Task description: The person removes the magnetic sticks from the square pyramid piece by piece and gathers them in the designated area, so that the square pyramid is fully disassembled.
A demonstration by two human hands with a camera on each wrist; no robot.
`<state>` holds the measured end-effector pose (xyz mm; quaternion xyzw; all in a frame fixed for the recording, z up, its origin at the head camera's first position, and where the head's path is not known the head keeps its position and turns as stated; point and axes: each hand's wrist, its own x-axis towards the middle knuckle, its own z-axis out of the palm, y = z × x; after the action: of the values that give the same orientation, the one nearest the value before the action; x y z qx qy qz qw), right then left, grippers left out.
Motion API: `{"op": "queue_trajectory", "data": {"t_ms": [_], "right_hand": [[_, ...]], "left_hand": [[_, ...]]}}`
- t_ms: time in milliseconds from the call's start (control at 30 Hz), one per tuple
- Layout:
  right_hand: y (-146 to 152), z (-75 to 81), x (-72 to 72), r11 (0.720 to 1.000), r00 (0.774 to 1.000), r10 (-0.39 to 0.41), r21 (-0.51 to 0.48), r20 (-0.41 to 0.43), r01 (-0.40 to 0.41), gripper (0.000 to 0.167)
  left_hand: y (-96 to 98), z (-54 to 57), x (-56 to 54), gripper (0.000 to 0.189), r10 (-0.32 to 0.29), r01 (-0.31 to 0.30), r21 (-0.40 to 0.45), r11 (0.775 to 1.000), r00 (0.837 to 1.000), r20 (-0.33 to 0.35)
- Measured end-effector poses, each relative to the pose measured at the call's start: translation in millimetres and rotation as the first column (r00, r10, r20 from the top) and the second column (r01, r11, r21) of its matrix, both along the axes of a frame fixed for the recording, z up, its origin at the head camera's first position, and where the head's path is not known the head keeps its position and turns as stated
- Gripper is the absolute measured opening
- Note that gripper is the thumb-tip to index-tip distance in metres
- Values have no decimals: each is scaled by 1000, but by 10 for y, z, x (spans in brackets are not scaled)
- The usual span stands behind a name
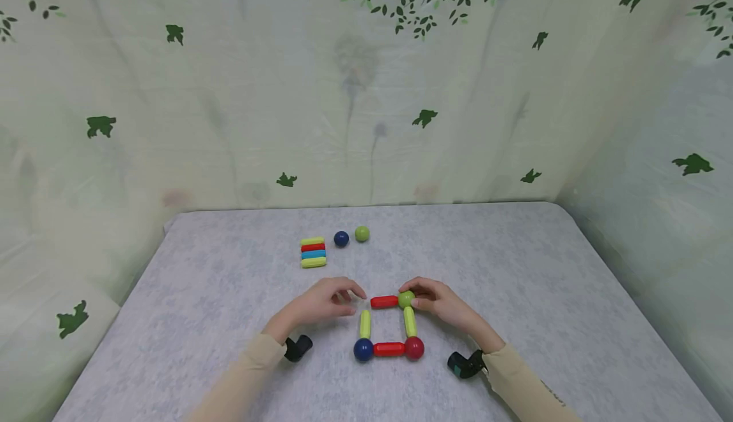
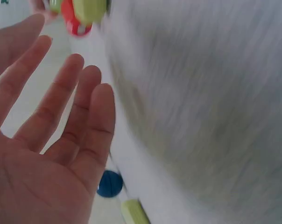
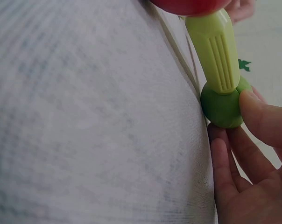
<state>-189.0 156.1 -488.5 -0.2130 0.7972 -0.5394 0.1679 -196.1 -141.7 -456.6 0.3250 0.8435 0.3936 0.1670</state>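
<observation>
My right hand (image 1: pixel 433 299) pinches a green ball (image 1: pixel 406 299) between thumb and fingers; the right wrist view shows the thumb against the green ball (image 3: pixel 223 106). A red rod (image 1: pixel 384 302) extends left from that ball, and a yellow-green rod (image 1: pixel 410 322) joins it to a red ball (image 1: pixel 414 347). Another red rod (image 1: pixel 389 349) links the red ball to a blue ball (image 1: pixel 363 349), from which a second yellow-green rod (image 1: pixel 365 324) points away from me. My left hand (image 1: pixel 329 299) hovers beside the open corner, fingers spread and holding nothing in the left wrist view.
Farther back on the table (image 1: pixel 229 269) lie several short rods (image 1: pixel 313 254) in a stack-like row, coloured yellow-green, red and light blue. Beside them sit a loose blue ball (image 1: pixel 341 239) and a loose green ball (image 1: pixel 362 233). A patterned curtain (image 1: pixel 366 91) stands behind the table.
</observation>
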Motion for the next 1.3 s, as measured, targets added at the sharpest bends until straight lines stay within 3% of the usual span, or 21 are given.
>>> {"op": "queue_trajectory", "data": {"t_ms": [100, 300, 633, 900, 1100, 1300], "right_hand": [[2, 0, -3, 1000, 1000, 7, 1, -11, -7, 24], [-1, 16, 5, 1000, 1000, 20, -2, -18, -20, 24], [-6, 21, 16, 1000, 1000, 13, -10, -9, -13, 25], [2, -2, 7, 1000, 1000, -1, 1, 1, 1, 25], [-3, -5, 12, 1000, 1000, 2, -3, -7, -2, 24], [0, 22, 24, 1000, 1000, 6, -16, 1, -6, 26]], "left_hand": [[59, -43, 133, 29, -41, 42, -17, 999, 998, 52], [114, -98, 234, 24, -50, 52, -64, 997, 998, 37], [85, -171, 206, 19, -69, 70, -52, 996, 998, 7], [58, -162, 178, 18, -97, 96, -73, 993, 995, -7], [39, -171, 152, 14, -134, 130, -69, 989, 989, -56], [-3, -154, 177, 11, -118, 117, -31, 993, 992, -43]]}}
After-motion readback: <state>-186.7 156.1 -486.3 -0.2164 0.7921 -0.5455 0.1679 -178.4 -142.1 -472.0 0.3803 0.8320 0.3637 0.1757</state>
